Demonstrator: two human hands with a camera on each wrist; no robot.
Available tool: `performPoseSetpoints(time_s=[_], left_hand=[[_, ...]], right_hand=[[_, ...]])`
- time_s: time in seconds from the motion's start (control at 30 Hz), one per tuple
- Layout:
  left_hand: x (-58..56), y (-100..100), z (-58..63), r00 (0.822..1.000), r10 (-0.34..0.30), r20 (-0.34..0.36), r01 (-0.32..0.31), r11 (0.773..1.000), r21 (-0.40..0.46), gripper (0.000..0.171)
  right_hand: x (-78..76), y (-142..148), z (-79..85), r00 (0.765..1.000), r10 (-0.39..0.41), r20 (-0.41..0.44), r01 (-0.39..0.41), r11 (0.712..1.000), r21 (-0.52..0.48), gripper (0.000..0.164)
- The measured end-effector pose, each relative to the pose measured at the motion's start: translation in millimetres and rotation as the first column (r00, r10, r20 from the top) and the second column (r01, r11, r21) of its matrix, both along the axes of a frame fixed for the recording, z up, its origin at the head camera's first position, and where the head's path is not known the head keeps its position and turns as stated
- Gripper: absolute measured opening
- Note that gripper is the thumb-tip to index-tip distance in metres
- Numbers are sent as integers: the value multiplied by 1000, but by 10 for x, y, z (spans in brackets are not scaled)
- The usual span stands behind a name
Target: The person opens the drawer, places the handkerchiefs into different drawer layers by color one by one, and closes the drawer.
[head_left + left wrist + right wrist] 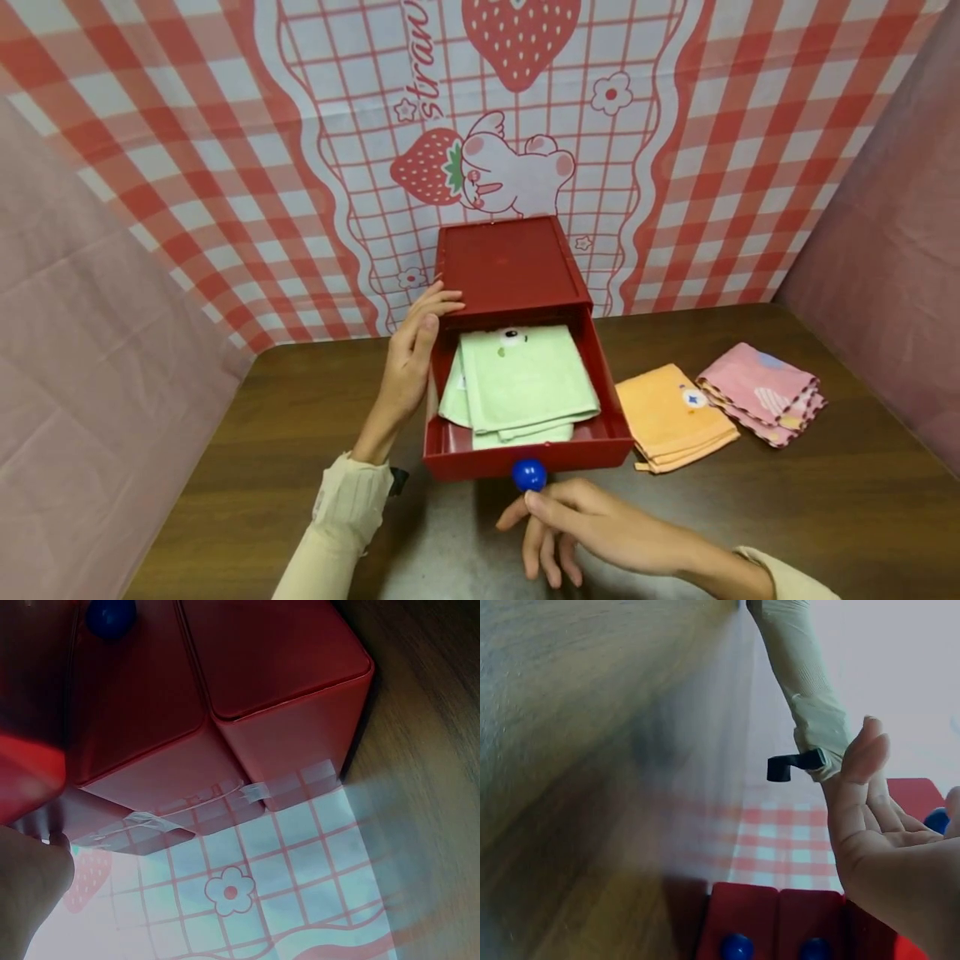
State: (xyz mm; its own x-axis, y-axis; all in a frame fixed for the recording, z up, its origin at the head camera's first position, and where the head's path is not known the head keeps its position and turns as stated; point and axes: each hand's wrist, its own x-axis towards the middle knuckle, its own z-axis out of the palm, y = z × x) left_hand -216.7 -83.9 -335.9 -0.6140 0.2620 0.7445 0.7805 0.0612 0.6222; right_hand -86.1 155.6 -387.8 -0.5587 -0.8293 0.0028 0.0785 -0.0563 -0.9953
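A red drawer unit [510, 262] stands against the backdrop, its top drawer [600, 452] pulled out. Inside that drawer lies a folded light green towel [528, 387] with a small embroidered face. My left hand [408, 358] rests along the unit's left side, fingertips on the top edge; part of it shows in the left wrist view. At the drawer's front is a round blue knob [529, 475]. Just below it is my right hand [581, 521], thumb tip right at the knob's underside, the other fingers loosely bent and spread.
A folded orange towel [667, 417] and a folded pink towel [757, 392] lie on the wooden table [300, 450] right of the unit. Lower drawers [742, 907] with blue knobs sit beneath the pulled-out one. A red checked cloth [225, 125] hangs behind.
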Motion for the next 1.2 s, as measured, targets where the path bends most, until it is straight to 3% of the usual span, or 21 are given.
performPoseSetpoints(time_s=[0.2, 0.33, 1.2], left_hand=[[-4, -9, 7, 1000, 11, -6, -11, 1000, -6, 35], [-2, 4, 5, 1000, 10, -1, -10, 1000, -6, 35], [2, 9, 11, 1000, 6, -5, -6, 1000, -1, 36]], right_hand=[[-37, -65, -28, 997, 26, 78, -15, 991, -135, 56], [-32, -74, -9, 994, 11, 111, 8, 985, -171, 59], [-177, -119, 139, 996, -70, 62, 81, 979, -189, 60]])
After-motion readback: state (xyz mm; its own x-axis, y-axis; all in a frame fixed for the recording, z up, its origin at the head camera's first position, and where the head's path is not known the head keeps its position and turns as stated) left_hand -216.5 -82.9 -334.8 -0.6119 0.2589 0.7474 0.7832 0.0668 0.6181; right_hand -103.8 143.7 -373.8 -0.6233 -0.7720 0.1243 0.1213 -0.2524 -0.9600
